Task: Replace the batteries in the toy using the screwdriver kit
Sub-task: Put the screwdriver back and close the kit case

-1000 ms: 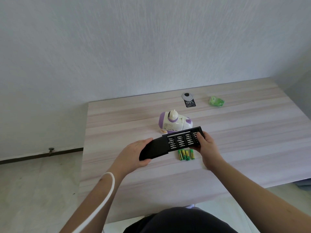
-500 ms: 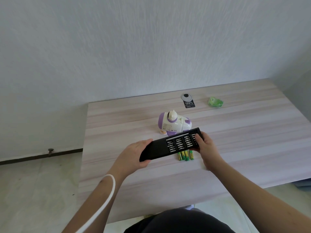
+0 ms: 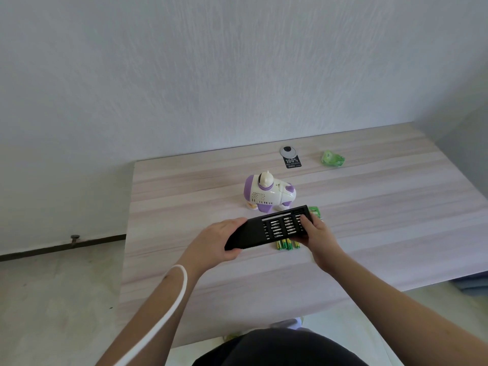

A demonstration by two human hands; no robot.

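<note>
Both hands hold the black screwdriver kit (image 3: 269,229) above the worktop (image 3: 369,220), its long axis running L–R and tilted, the R end lying farther from the person than the L. The left hand (image 3: 216,243) wraps its grip round the plain sleeve end, thumb on the near edge, fingers over the far edge. The right hand (image 3: 318,235) has its grip on the tray end, thumb laid on the rows of silver bits, fingers curled beneath. Bit tray faces up.

Under the kit, near the R grip, green batteries (image 3: 286,244) lie side by side on the worktop, ends pointing toward the person; a green battery pack (image 3: 315,212) shows just beyond the R fingers. Beyond both grips, the white-and-purple toy (image 3: 268,192) stands upright. Farther off: a black tag (image 3: 292,162), a crumpled green wrapper (image 3: 333,159).

Vs. 1 s ago: less tray shows outside the sleeve; the green pack, then hidden, now shows past the kit's R end.
</note>
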